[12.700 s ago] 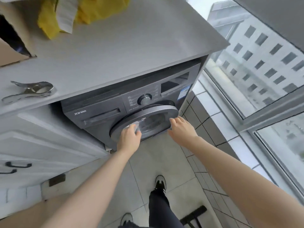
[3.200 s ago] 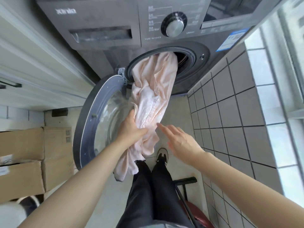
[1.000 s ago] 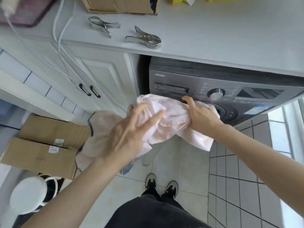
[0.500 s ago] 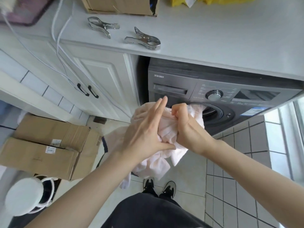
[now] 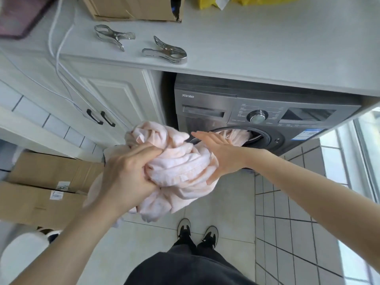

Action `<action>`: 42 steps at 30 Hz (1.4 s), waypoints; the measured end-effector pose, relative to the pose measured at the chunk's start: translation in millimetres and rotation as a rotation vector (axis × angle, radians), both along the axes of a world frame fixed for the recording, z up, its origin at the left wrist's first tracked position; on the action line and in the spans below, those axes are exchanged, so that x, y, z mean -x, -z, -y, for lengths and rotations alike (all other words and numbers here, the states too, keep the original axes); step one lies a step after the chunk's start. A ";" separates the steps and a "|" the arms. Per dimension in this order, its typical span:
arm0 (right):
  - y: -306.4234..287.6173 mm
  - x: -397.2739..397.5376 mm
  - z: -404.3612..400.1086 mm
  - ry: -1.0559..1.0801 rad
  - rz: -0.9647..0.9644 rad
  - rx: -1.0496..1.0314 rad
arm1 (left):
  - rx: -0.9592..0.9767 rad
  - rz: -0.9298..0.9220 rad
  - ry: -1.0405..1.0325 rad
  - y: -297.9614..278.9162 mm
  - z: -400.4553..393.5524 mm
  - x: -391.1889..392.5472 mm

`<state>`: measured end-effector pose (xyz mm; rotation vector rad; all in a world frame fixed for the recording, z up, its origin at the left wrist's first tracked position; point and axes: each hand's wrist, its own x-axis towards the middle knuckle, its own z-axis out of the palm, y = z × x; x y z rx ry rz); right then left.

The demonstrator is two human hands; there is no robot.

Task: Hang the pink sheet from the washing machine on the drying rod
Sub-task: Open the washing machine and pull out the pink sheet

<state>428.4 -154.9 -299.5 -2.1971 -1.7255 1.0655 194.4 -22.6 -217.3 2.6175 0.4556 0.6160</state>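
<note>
The pink sheet (image 5: 176, 167) is bunched into a ball in front of me, with its tail still running into the drum of the grey washing machine (image 5: 205, 103). My left hand (image 5: 127, 171) grips the bundle from the left with curled fingers. My right hand (image 5: 218, 153) lies flat against the right side of the bundle, fingers straight. No drying rod is in view.
Two metal clothes clips (image 5: 166, 51) lie on the white countertop (image 5: 267, 48) above the machine, beside a cardboard box (image 5: 133, 7). White cabinet doors (image 5: 115, 95) are left of the machine. Cardboard boxes (image 5: 41, 188) sit on the floor at the left; a window is at the right.
The sheet has been gathered into a tighter ball. My left hand went from open fingers to gripping the cloth; my right hand let go its pinch and now presses flat on the bundle.
</note>
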 end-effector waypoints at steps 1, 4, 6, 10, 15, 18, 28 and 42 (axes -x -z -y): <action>7.2 -0.6 -11.7 -0.037 0.017 0.030 | 0.014 0.018 -0.007 -1.8 -2.2 2.6; 18.6 18.5 -39.6 -0.139 -0.049 0.093 | 0.124 0.053 -0.049 -2.7 -10.5 11.9; 21.7 36.3 -49.1 -0.176 -0.085 0.161 | 0.245 0.098 -0.098 -3.6 -15.4 18.3; 36.9 68.2 -45.1 -0.261 -0.012 0.353 | 0.379 0.191 -0.209 -8.7 -20.9 23.7; 83.6 103.8 -34.4 -0.307 -0.052 0.383 | 0.400 0.230 -0.252 -11.0 -22.9 26.2; 87.5 118.5 -26.4 -0.258 -0.152 0.305 | 0.441 0.215 -0.258 -6.0 -23.2 31.1; 101.1 91.7 2.2 -0.021 -0.030 0.384 | 0.497 0.136 -0.282 24.7 -38.2 46.6; 44.2 -13.7 65.5 0.320 0.575 0.207 | 0.421 -0.248 -0.223 35.3 -53.3 60.3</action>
